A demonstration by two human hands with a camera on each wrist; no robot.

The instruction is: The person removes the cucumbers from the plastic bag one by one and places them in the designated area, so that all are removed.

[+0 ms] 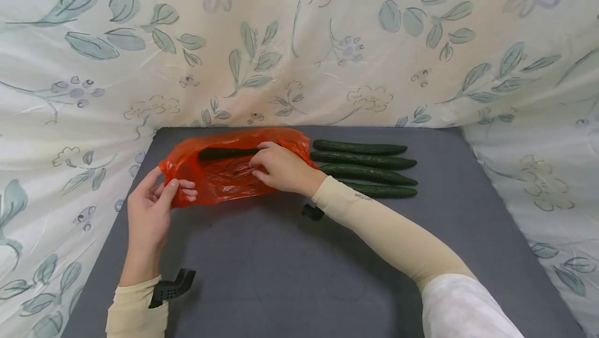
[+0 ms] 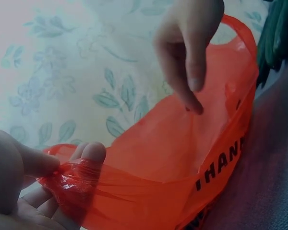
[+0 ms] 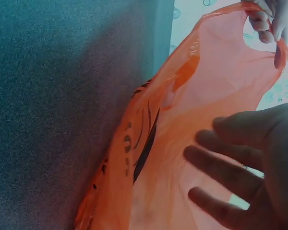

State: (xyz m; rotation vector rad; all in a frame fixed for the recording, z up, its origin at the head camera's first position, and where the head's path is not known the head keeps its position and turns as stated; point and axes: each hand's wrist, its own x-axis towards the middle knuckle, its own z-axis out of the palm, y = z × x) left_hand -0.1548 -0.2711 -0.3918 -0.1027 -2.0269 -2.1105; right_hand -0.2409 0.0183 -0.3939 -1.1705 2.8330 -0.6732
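An orange-red plastic bag (image 1: 234, 186) with black lettering lies on its side at the back left of the table, its mouth held up. At its left end my left hand (image 1: 151, 210) pinches the gathered plastic between thumb and fingers. One dark green cucumber (image 1: 224, 153) shows inside the mouth, its right end hidden behind my right hand (image 1: 286, 170). That hand hovers over the bag's opening; its fingers are spread and hold nothing in the right wrist view. The bag's printed side (image 2: 216, 167) faces the table in the left wrist view.
To the right of the bag, several cucumbers (image 1: 369, 172) lie side by side, the nearest partly behind the right forearm. The grey table (image 1: 281, 275) meets a floral cloth (image 1: 327, 67) at the back and sides. A black camera mount (image 1: 173, 288) sits on the left wrist.
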